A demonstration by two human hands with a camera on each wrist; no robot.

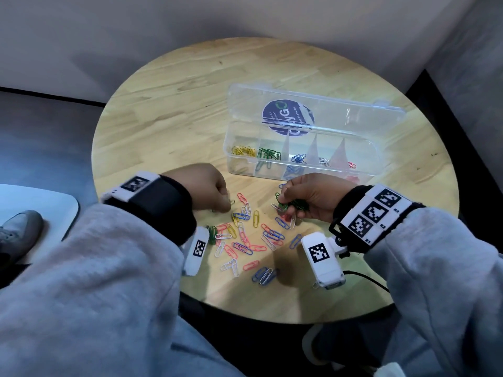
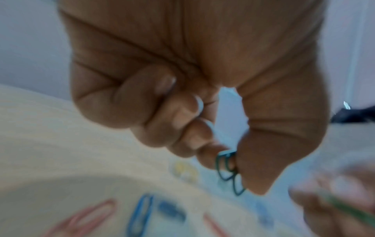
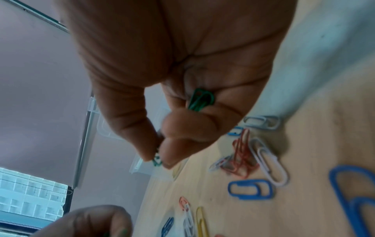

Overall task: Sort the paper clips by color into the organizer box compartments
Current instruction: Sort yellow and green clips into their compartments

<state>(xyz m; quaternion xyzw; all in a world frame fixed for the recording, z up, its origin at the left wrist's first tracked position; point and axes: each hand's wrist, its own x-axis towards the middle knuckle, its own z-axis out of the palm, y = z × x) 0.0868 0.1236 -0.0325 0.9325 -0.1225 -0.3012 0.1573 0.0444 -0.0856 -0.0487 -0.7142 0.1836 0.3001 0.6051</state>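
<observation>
The left hand [image 1: 209,190] is hovering low over the round wooden surface [image 1: 163,110], its fingers curled in toward the palm. The left wrist view is showing the thumb and forefinger pinching a green paper clip [image 2: 228,170], which is hanging down from the fingertips.

The right hand [image 1: 310,198] is sitting just across from the left hand, palm turned inward. It is gripping a bunch of green clips [image 1: 292,204]: the right wrist view is showing some of them tucked against the palm under the curled fingers [image 3: 201,100], and one more being pinched between thumb and forefinger tip [image 3: 157,159].

Between the two hands and spreading back toward the person's wrists, loose paper clips [image 1: 245,240] are lying scattered on the surface in red, blue, white and yellow, many overlapping. A small cluster of green ones [image 1: 211,233] is lying beside the left wrist.

Just beyond the right hand's knuckles, the clear organizer box [image 1: 299,156] is standing open, its lid [image 1: 313,110] tilted back and showing a round blue sticker. Its compartments are holding sorted clips: yellow [image 1: 243,151] at the end nearest the left hand's side, then green [image 1: 269,154], blue [image 1: 298,158], white [image 1: 324,161], and red [image 1: 352,165] at the far end past the right hand.

Both arms are wearing grey sleeves [image 1: 109,254] with marker-tagged bands at the wrists.
</observation>
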